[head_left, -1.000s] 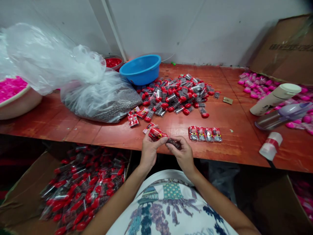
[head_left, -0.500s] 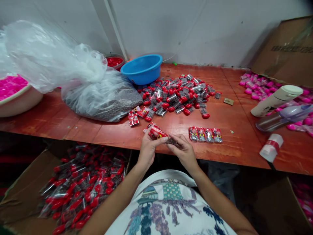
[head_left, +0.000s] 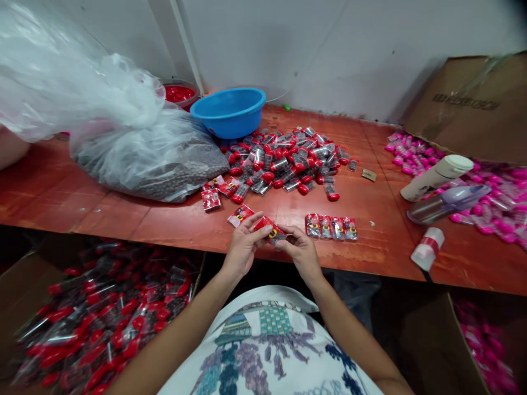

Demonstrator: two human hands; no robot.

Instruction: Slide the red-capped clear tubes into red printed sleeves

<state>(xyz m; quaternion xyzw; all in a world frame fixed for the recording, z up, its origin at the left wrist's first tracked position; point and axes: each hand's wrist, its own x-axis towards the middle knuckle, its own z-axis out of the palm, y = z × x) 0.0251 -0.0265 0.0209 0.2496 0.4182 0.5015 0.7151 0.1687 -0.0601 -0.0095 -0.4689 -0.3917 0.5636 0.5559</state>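
Note:
My left hand (head_left: 246,241) and my right hand (head_left: 301,250) meet at the table's front edge. Between them is a small red printed packet (head_left: 269,227) with a yellow-and-black mark and a dark lower end. The left fingers and thumb pinch its left side, while the right fingers and thumb close on its right end. Just beyond my left hand lies a red printed card (head_left: 240,214). To the right stands a neat row of several similar red packets (head_left: 331,227). Behind is a heap of red-capped clear containers (head_left: 284,159), with a small stack of red cards (head_left: 211,200) at its left.
A blue basin (head_left: 228,118) and a clear bag of dark beads (head_left: 152,164) sit behind to the left. A white bottle (head_left: 436,178), a clear cup (head_left: 444,204) and a white roll (head_left: 428,248) are at right. Below left, a carton (head_left: 20,296) holds red-capped containers.
The packet between my hands has turned flatter, its red front now facing up. A red card now shows separately on the table beyond my left hand. The view has swung slightly right.

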